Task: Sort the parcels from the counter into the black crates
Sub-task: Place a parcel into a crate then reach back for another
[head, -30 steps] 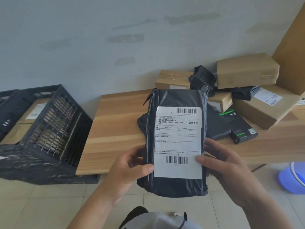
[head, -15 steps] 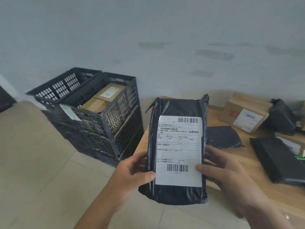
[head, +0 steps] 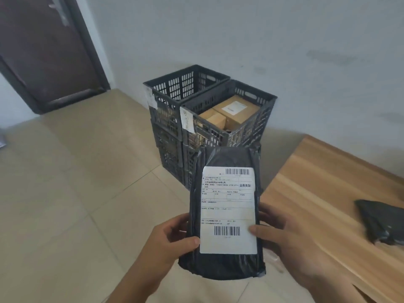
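Head view: black parcel [head: 225, 215] upright at lower centre, pinched by left grip [head: 172, 239] and right grip [head: 284, 235], fingers hidden behind. Label print blurred. Crates [head: 220, 130] partly covered behind it; table [head: 323, 193] cut off right.

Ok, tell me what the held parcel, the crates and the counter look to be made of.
Held parcel: thin black plastic film, slightly glossy and wrinkled, with a white paper label.
Crates: rigid black plastic by the look, matte, with moulded slotted walls.
Counter: wood or wood-look laminate, smooth, with pale and brown grain stripes; which one cannot be told.
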